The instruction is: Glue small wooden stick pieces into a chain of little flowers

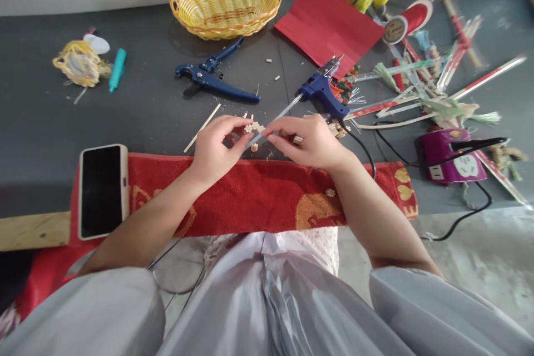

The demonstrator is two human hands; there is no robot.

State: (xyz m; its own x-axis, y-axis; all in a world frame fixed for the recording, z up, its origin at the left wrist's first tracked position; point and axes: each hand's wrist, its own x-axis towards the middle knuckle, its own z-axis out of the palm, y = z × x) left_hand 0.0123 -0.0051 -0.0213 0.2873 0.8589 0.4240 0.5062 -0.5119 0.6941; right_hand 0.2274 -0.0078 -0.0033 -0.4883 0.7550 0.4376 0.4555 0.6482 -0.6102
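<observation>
Above the near edge of the table, my left hand (220, 147) pinches a small cream cluster of flower-like pieces (254, 128) between thumb and forefinger. My right hand (307, 139) meets it from the right, with thumb and forefinger closed at the cluster's other end. Something short and tan (297, 139) shows in the curl of my right fingers. A long clear glue stick (287, 108) runs from the back of a blue glue gun (323, 89) down past my fingertips. One loose small cream piece (254, 147) lies just below the cluster.
Blue cutting pliers (217, 80), a yellow wicker basket (227, 5) and red paper (327, 22) lie beyond my hands. A red towel (254, 194) and phone (103, 192) are at the front. Right are a thread spool (406, 22), several sticks and a purple power socket (444, 156) with black cables.
</observation>
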